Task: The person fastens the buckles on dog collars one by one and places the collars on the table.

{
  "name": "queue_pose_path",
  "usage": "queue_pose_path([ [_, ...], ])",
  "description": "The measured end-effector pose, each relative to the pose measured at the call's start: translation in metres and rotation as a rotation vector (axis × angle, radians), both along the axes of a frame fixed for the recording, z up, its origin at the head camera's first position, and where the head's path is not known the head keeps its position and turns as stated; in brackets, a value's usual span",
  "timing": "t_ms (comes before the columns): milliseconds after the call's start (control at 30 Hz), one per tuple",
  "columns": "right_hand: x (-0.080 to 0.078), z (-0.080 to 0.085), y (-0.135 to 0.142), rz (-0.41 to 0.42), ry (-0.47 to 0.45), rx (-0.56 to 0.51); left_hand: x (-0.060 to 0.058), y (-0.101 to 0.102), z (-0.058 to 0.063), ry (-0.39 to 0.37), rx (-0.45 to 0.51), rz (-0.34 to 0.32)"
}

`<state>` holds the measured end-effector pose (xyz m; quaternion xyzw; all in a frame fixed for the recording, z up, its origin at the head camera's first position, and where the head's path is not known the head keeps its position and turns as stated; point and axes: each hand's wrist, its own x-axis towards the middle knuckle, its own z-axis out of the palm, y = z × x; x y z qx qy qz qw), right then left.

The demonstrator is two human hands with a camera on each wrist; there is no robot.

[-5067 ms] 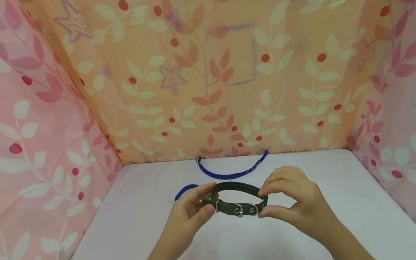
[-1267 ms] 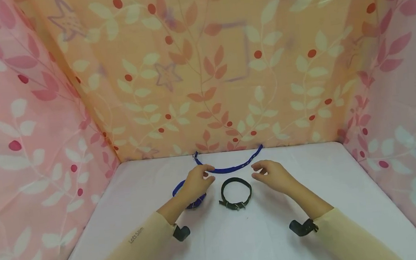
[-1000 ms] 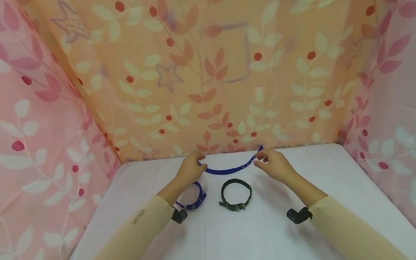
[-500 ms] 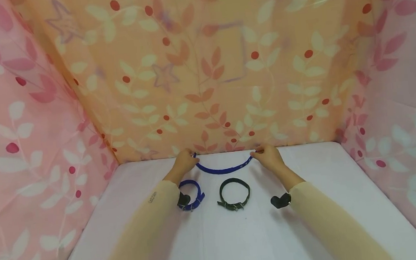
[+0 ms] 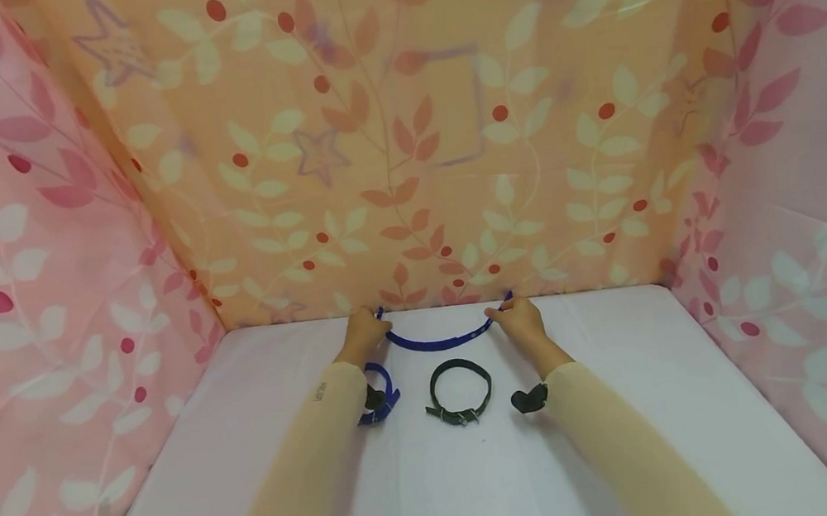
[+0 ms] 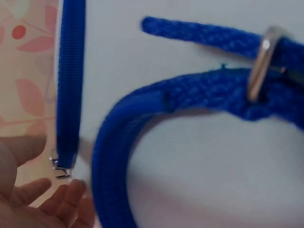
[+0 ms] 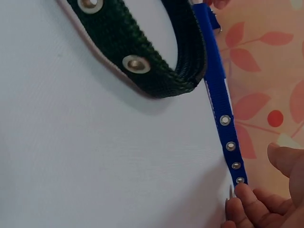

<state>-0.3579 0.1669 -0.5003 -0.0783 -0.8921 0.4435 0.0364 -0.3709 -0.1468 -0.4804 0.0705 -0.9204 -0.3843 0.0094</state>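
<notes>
An unbuckled blue collar (image 5: 437, 345) lies in a curve at the back of the table. At its buckle end is my left hand (image 5: 363, 333); in the left wrist view thumb and fingers stand apart around the buckle (image 6: 61, 166). My right hand (image 5: 520, 321) is at the end with eyelets (image 7: 231, 146); a fingertip touches the strap there and the thumb stands clear of it. Nearer lie a buckled green collar (image 5: 463, 413) and a buckled blue collar (image 5: 394, 396), the latter partly covered by the left sleeve.
The white table (image 5: 473, 493) ends at an orange leaf-patterned curtain (image 5: 409, 208) just behind the unbuckled collar. Pink curtains (image 5: 24, 329) rise on both sides. Dark wrist cameras (image 5: 529, 399) stick out near the cuffs, the left one over the looped blue collar.
Both hands held the green collar earlier; it now lies on the table, let go. The hands have moved away from me to the two ends of the unbuckled blue collar.
</notes>
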Motion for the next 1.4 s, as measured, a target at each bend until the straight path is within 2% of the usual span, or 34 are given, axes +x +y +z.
queue_pose_path([
  [133,-0.004,-0.006,0.001,-0.03,-0.011,0.045,-0.002,0.004,-0.004,-0.013,0.017,0.054],
  [300,-0.012,-0.016,-0.01,-0.062,-0.039,0.153,-0.005,-0.002,-0.012,0.005,0.005,0.089],
  [433,-0.01,-0.018,-0.015,-0.11,-0.053,0.245,-0.014,-0.002,-0.019,-0.031,-0.03,0.076],
  [600,-0.003,-0.011,-0.018,-0.138,-0.074,0.255,-0.01,-0.001,-0.016,-0.074,-0.052,0.105],
  [700,0.001,-0.007,-0.018,-0.146,-0.091,0.187,-0.007,0.001,-0.014,-0.077,-0.018,0.159],
  [800,0.003,-0.004,-0.02,-0.158,-0.08,0.089,-0.006,0.004,-0.015,-0.037,0.061,0.211],
  [900,0.004,-0.002,-0.023,-0.157,-0.037,-0.051,-0.007,0.008,-0.018,0.074,0.156,0.227],
  [967,0.006,0.0,-0.027,-0.143,-0.022,-0.187,-0.007,0.01,-0.018,0.156,0.229,0.23],
  [1067,0.013,0.007,-0.03,-0.106,-0.016,-0.372,-0.001,0.011,-0.014,0.252,0.318,0.243],
  [1133,0.021,0.015,-0.03,-0.075,-0.001,-0.446,0.008,0.01,-0.006,0.289,0.378,0.235],
  [1200,0.03,0.026,-0.028,-0.044,0.039,-0.472,0.019,0.008,0.004,0.324,0.416,0.209],
  [1400,0.063,0.058,-0.012,0.058,0.175,-0.473,0.058,-0.002,0.037,0.395,0.554,0.049],
])
